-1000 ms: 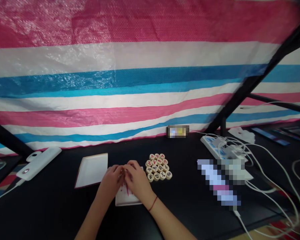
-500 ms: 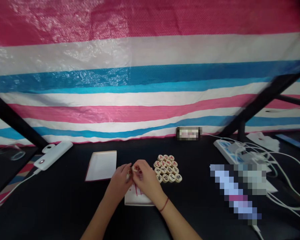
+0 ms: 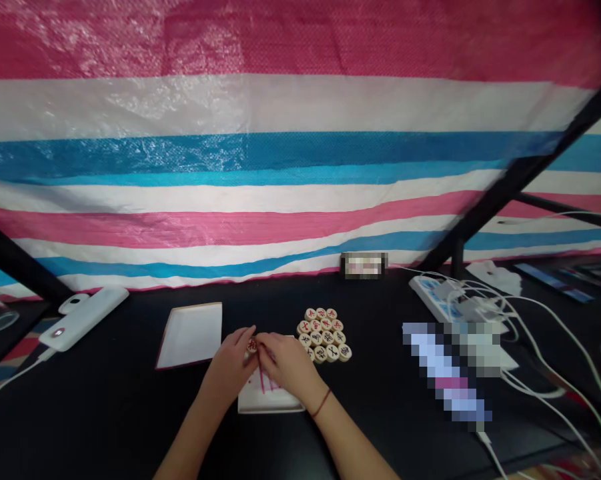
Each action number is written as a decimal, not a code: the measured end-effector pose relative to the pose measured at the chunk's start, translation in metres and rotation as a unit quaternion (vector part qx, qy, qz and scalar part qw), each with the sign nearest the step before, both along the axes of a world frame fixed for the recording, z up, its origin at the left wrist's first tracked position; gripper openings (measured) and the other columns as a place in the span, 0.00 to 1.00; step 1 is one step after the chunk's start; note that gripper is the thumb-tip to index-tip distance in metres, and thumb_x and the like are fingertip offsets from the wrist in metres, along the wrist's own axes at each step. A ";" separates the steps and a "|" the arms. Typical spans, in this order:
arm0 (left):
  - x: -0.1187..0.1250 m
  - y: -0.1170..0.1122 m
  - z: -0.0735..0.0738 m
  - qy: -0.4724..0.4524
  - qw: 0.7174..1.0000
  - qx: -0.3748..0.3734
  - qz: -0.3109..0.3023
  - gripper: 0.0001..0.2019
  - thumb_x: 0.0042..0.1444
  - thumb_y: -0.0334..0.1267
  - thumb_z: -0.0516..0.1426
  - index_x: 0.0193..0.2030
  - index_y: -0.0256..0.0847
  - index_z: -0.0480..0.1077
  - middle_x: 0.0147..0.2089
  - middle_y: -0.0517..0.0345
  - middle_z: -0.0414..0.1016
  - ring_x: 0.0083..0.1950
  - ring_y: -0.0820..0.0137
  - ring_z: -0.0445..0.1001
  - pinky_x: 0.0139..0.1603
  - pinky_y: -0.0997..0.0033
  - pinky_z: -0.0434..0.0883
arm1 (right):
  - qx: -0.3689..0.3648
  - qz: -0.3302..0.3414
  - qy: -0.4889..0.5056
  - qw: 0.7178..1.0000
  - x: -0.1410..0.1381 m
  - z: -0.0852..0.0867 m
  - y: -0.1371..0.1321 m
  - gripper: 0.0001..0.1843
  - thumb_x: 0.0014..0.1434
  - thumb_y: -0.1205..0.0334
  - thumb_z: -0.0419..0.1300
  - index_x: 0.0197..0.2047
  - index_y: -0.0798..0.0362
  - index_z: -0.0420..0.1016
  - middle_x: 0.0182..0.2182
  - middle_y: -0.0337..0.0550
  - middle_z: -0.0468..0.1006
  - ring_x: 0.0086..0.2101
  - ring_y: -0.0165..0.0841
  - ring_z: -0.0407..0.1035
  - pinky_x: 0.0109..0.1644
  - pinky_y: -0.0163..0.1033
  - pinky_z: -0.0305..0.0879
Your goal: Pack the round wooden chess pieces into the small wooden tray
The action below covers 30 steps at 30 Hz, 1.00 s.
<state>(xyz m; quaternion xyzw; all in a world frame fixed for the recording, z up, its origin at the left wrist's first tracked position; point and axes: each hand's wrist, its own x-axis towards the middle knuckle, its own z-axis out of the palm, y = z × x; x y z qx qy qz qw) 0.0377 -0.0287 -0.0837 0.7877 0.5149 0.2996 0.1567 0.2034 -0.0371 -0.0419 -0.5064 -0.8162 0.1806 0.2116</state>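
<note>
My left hand (image 3: 231, 361) is curled over the white box tray, its fingers closed on a round Chinese chess piece (image 3: 251, 345) with red writing. Close against it, my right hand (image 3: 284, 363) has its fingertips pinched together; what they hold, if anything, is hidden. Beneath both hands lies the white box tray (image 3: 271, 404), with pink-red lines on its inside. Just right of my right hand, several chess pieces (image 3: 331, 352) stand in tight rows, red-lettered ones at the back and black-lettered ones in front.
An open white box lid (image 3: 192, 333) rests to the left. Farther left is a white power bank (image 3: 87, 320) with a cable. A small blurred device (image 3: 364, 265) stands at the back. On the right lie a power strip (image 3: 433, 297), tangled cables and a blurred bluish object (image 3: 447, 373).
The view has turned slightly right, so things sit further left. My right fingers have come down to the piece in my left hand; the piece that showed in them is now out of sight.
</note>
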 end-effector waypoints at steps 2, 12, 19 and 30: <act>0.002 0.000 0.002 -0.003 1.000 -0.006 -0.007 0.19 0.55 0.31 0.54 0.55 0.40 0.69 0.53 0.47 0.75 0.53 0.60 0.74 0.55 0.55 0.72 | 0.000 0.002 0.003 1.000 0.000 0.000 0.000 0.12 0.63 0.67 0.53 0.46 0.49 0.74 0.36 0.42 0.80 0.37 0.35 0.75 0.40 0.34 0.64; 0.000 0.000 0.003 0.004 1.000 -0.001 -0.007 0.14 0.58 0.33 0.53 0.51 0.42 0.71 0.50 0.49 0.76 0.50 0.61 0.76 0.52 0.57 0.74 | -0.007 -0.002 0.078 0.997 0.003 0.002 0.003 0.13 0.62 0.67 0.53 0.47 0.49 0.75 0.39 0.41 0.80 0.40 0.34 0.74 0.44 0.34 0.65; 0.000 0.000 0.003 0.028 0.999 -0.014 -0.009 0.16 0.59 0.33 0.52 0.53 0.41 0.71 0.52 0.48 0.77 0.52 0.59 0.76 0.53 0.55 0.74 | 0.036 -0.026 0.130 0.991 0.002 -0.002 0.000 0.12 0.62 0.66 0.53 0.44 0.50 0.76 0.37 0.42 0.79 0.37 0.33 0.74 0.43 0.34 0.66; -0.003 -0.002 0.000 0.027 0.999 0.024 -0.020 0.17 0.58 0.32 0.52 0.52 0.41 0.72 0.50 0.50 0.77 0.50 0.61 0.77 0.52 0.59 0.76 | -0.079 -0.208 -0.223 0.949 0.074 0.037 0.062 0.14 0.62 0.58 0.54 0.47 0.53 0.75 0.45 0.52 0.76 0.40 0.41 0.74 0.40 0.39 0.65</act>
